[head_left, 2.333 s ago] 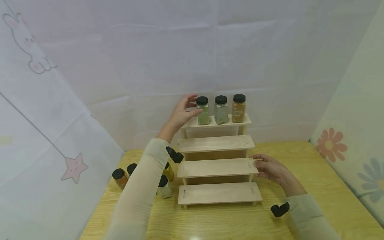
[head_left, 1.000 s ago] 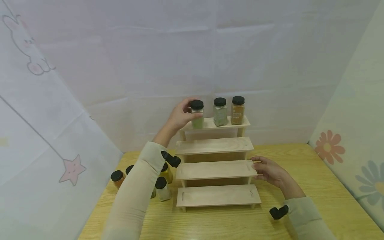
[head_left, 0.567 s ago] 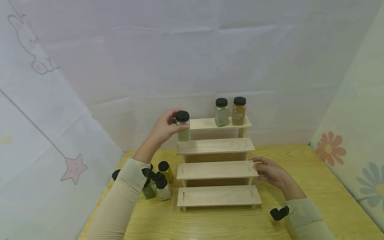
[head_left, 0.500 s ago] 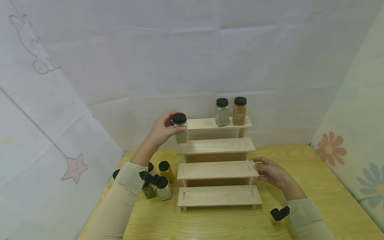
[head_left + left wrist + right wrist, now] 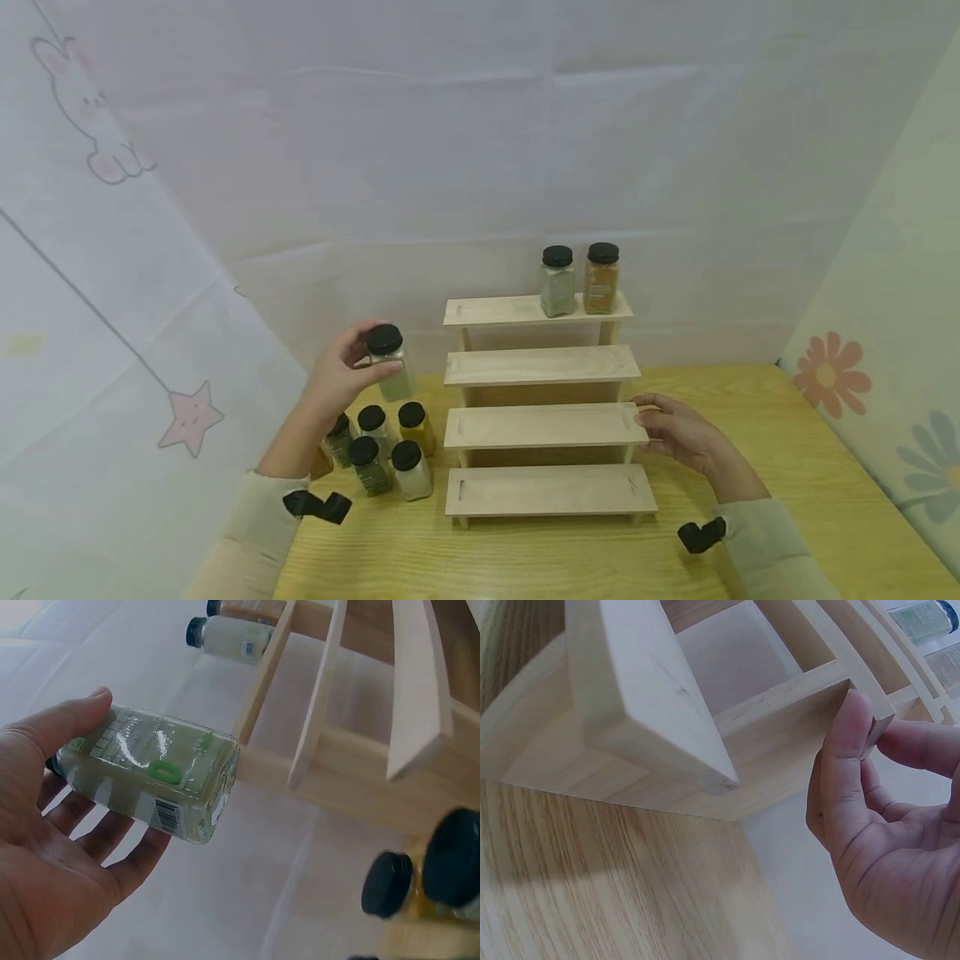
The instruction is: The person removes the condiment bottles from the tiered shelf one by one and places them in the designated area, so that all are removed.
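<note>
My left hand (image 5: 341,375) grips a square glass spice jar (image 5: 393,377) with pale green contents and a black lid, held in the air left of the stepped wooden rack (image 5: 540,425). The left wrist view shows thumb and fingers around this spice jar (image 5: 150,765), with a barcode on its side. My right hand (image 5: 678,429) pinches the right end of the rack's second step from the bottom; in the right wrist view that hand (image 5: 892,840) has thumb and finger at the board's corner. On the top step stand a grey-green spice jar (image 5: 557,287) and an orange-brown one (image 5: 602,283).
Several black-lidded spice jars stand on the wooden table (image 5: 480,558) left of the rack, among them a yellow one (image 5: 417,429), a white one (image 5: 412,477) and a dark green one (image 5: 371,471). A pale cloth wall (image 5: 420,150) stands close behind.
My left hand has taken the pale green jar off the left part of the top step and brought it left and down, over the jars on the table. My right hand has stayed at the rack.
</note>
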Tool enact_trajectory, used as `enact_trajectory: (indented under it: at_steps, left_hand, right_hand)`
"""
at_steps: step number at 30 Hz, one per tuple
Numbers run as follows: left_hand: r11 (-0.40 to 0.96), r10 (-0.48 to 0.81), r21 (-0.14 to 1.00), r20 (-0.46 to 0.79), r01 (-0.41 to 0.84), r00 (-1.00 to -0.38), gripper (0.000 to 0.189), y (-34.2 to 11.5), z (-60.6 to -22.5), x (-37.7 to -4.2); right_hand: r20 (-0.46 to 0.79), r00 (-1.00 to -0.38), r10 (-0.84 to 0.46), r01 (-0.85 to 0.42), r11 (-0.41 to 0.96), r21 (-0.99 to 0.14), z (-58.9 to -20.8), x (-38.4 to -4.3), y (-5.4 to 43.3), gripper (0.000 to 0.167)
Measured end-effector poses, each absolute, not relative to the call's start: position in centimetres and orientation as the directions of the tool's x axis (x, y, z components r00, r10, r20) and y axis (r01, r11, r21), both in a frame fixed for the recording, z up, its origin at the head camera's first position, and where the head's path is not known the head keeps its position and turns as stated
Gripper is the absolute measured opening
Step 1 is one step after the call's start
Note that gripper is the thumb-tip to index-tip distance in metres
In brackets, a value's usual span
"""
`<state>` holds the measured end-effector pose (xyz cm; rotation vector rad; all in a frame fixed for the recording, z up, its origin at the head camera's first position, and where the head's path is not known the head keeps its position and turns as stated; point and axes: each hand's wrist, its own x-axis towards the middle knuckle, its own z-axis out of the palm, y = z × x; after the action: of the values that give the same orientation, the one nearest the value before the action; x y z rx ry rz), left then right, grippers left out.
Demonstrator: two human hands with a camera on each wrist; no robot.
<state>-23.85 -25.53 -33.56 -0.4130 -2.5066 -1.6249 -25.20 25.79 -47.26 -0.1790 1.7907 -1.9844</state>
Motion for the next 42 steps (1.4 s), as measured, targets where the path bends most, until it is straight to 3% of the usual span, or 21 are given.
enact_trajectory:
  at_steps: [5, 14, 29, 42]
  left_hand:
    - [0.366, 0.164, 0.877, 0.269, 0.312, -0.949, 0.060, -28.3, -35.0, -22.0]
    - [0.356, 0.180, 0.884, 0.254, 0.303, -0.950, 0.061, -31.9, -37.1, -19.9]
    - [0.328, 0.116, 0.911, 0.225, 0.251, -0.967, 0.060, -36.5, -40.9, -18.1]
    - [0.219, 0.035, 0.951, 0.215, 0.217, -0.976, 0.063, -38.6, -44.9, -17.6]
  right_hand:
    - [-0.199, -0.886, -0.420, 0.235, -0.037, -0.971, -47.3, -25.3, 25.6, 0.068]
    - [-0.193, -0.886, -0.422, 0.232, -0.042, -0.972, -47.4, -25.3, 25.8, 0.061]
    - [-0.207, -0.891, -0.404, 0.237, -0.025, -0.971, -47.5, -25.4, 25.8, 0.067]
    - [-0.195, -0.889, -0.415, 0.236, -0.051, -0.970, -47.3, -25.3, 25.9, 0.055]
